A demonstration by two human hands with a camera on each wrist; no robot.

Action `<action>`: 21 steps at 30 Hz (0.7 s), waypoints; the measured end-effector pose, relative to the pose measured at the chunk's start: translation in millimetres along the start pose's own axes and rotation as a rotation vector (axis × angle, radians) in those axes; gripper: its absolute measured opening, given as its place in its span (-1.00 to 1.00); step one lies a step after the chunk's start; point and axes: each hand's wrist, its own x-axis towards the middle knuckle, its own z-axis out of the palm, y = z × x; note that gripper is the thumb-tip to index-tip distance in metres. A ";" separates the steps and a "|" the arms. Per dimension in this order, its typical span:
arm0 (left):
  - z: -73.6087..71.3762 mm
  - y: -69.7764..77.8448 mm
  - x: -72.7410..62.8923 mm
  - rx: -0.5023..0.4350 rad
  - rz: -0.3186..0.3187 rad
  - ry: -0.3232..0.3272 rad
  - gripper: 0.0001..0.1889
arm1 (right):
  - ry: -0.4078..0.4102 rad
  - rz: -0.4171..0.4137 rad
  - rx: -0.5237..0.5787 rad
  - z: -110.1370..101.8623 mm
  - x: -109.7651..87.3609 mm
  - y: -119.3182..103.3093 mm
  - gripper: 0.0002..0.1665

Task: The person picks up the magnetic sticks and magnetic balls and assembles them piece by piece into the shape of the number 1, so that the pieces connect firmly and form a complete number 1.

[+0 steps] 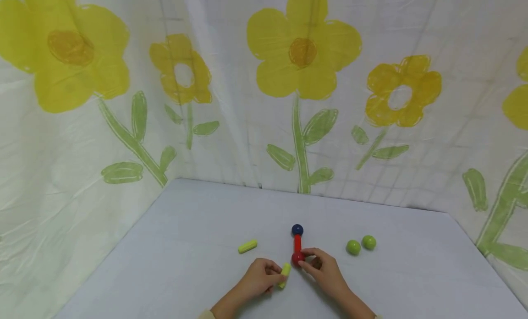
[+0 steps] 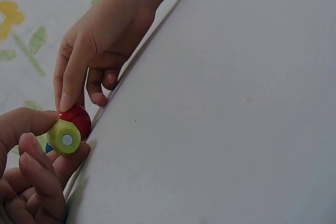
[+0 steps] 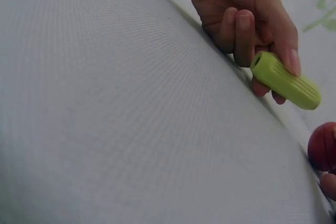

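Observation:
My left hand (image 1: pixel 261 278) pinches a ribbed yellow-green rod (image 1: pixel 284 276) between thumb and fingers; a round pale disc shows in its end in the left wrist view. With thumb and forefinger my right hand (image 1: pixel 326 272) grips a red ball (image 1: pixel 297 258). From that ball a red rod (image 1: pixel 297 243) runs away from me to a dark blue ball (image 1: pixel 297 229), the three joined in a line over the white table. A short gap parts the yellow-green rod (image 3: pixel 286 81) from the red ball (image 3: pixel 322 148) in the right wrist view.
A second yellow-green rod (image 1: pixel 248 246) lies left of the joined pieces. Two green balls, one nearer (image 1: pixel 353 247) and one farther (image 1: pixel 369 242), sit to the right. Behind the white table (image 1: pixel 198 218) hangs a curtain (image 1: pixel 231 126) with yellow flowers.

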 end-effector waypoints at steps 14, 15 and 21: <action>8.5 5.4 3.0 0.032 -0.049 0.018 -0.86 | -0.023 -0.012 0.090 0.4 1.1 -0.9 -0.67; 9.1 5.2 3.5 0.032 -0.051 0.019 -0.86 | -0.022 -0.010 0.096 0.4 1.2 -0.7 -0.67; 12.0 5.4 5.8 0.036 -0.046 0.034 -0.84 | -0.019 0.003 0.127 1.1 1.4 0.4 -0.67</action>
